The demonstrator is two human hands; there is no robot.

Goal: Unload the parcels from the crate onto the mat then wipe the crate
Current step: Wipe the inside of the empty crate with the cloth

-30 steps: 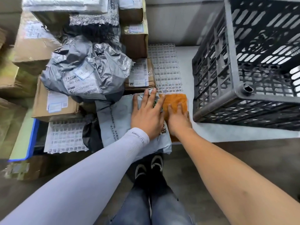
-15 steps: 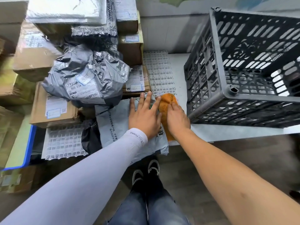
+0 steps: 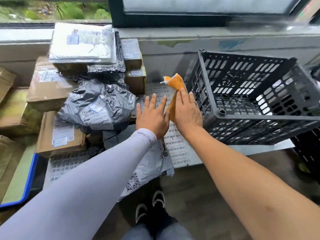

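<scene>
The dark grey slatted crate [image 3: 251,108] stands on the right with nothing visible inside. My right hand [image 3: 187,111] holds an orange cloth [image 3: 174,87] lifted off the surface, just left of the crate's near corner. My left hand [image 3: 152,115] hovers beside it, fingers spread, holding nothing. Parcels are piled on the white grid mat [image 3: 174,146] at the left: a crumpled grey poly bag [image 3: 97,104], cardboard boxes [image 3: 60,135], a white flat parcel [image 3: 83,42] on top. A pale mailer [image 3: 152,163] lies under my left forearm.
A window sill and dark frame [image 3: 173,19] run along the back. More brown cartons [image 3: 12,111] stack at the far left beside a blue-edged board [image 3: 26,191]. My shoes [image 3: 150,207] stand on the brown floor below the platform edge.
My right hand has picked the orange cloth up off the mailer and raised it toward the crate. My left hand has lifted off the mailer. The view has tilted upward.
</scene>
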